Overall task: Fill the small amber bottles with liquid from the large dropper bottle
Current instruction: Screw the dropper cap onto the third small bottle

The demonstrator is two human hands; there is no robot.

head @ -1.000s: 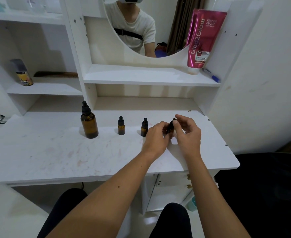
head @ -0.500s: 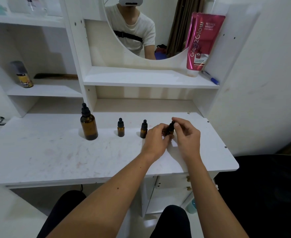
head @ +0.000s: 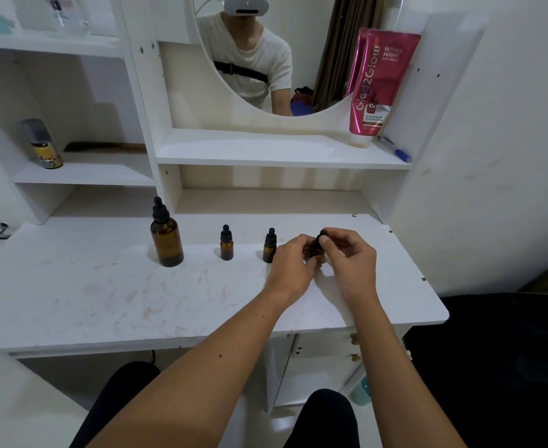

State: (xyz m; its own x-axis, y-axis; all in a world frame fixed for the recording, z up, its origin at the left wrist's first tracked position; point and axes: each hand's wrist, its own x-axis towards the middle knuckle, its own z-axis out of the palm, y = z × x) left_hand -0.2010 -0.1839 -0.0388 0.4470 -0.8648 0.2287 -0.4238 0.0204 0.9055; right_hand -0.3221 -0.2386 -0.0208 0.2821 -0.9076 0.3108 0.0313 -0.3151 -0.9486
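We get one head view, wide-angle, looking forward and down over the white desk [head: 104, 302], hands close at frame centre, mirror [head: 298, 59] at top, knees at bottom edge

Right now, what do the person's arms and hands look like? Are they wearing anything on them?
Both arms are bare from the elbows down, with no sleeves in the head view. The left hand and the right hand wear no gloves, and no watch or bracelet shows at the wrists. No ring is clearly visible.

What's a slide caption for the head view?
Both hands, left hand and right hand, grip the third small amber bottle; large dropper bottle stands capped.
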